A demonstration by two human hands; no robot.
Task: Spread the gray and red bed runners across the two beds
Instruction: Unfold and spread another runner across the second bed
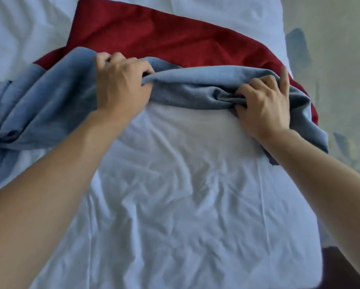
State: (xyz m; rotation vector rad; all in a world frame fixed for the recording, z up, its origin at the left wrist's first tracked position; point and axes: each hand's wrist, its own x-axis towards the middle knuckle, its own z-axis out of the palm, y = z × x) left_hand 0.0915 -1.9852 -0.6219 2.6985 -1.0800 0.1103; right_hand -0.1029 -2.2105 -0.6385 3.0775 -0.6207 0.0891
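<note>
Both hands' fingers clench the gray runner (191,84) — left hand (120,84), right hand (264,105) — bunched over the red runner (154,36).

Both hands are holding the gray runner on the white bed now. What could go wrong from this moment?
1. The left hand and right hand grip bunched folds of the gray runner, so it may spread twisted or creased.
2. It overlaps the red runner; pulling could drag that one askew.
3. The white sheet is already wrinkled and may ruck further.
</note>
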